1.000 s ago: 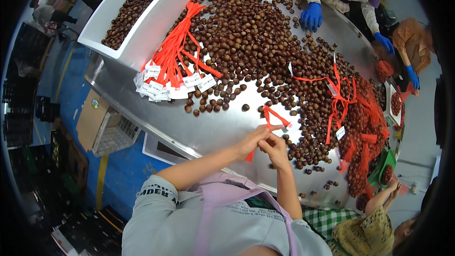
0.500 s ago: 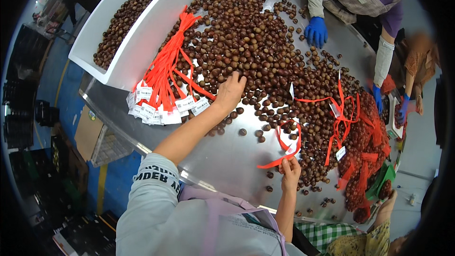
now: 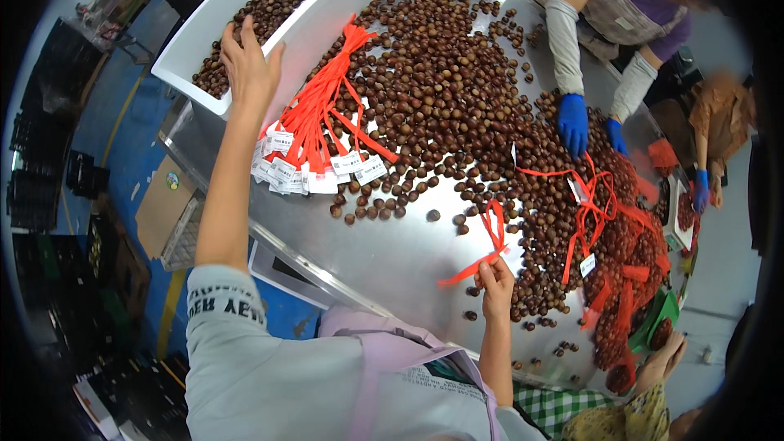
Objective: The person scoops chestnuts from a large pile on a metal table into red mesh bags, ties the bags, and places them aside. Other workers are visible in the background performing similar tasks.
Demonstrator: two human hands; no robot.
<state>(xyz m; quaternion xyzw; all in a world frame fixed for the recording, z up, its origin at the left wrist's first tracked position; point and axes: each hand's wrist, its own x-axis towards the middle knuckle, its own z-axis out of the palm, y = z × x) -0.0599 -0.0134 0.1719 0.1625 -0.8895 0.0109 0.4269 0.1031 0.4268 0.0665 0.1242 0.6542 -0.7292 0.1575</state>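
My left hand (image 3: 251, 65) is over the near rim of a white bin (image 3: 327, 12), fingers spread and apart. Below its fingertips lie round brown nuts (image 3: 282, 4), which look like macadamias in their shells. My right hand (image 3: 495, 282) pinches a looped red strip (image 3: 469, 268) above the metal table (image 3: 384, 257). Beside the bin lies a bundle of red strips (image 3: 322, 106) with white tags (image 3: 282, 171) at the near ends. A large heap of the same nuts (image 3: 441, 82) spreads across the table.
Red net bags (image 3: 629, 294) filled with nuts lie at the right, near a green scoop-like piece (image 3: 657, 318). More tagged red strips (image 3: 584, 204) rest on the heap. Across the table, a co-worker's blue glove (image 3: 573, 126) touches the nuts. Another person's hand (image 3: 663, 362) is at lower right.
My left hand has left the heap by the red bundle and moved up and left to the bin. My right hand still holds the strip, whose loop has narrowed. The co-worker's gloves have moved nearer.
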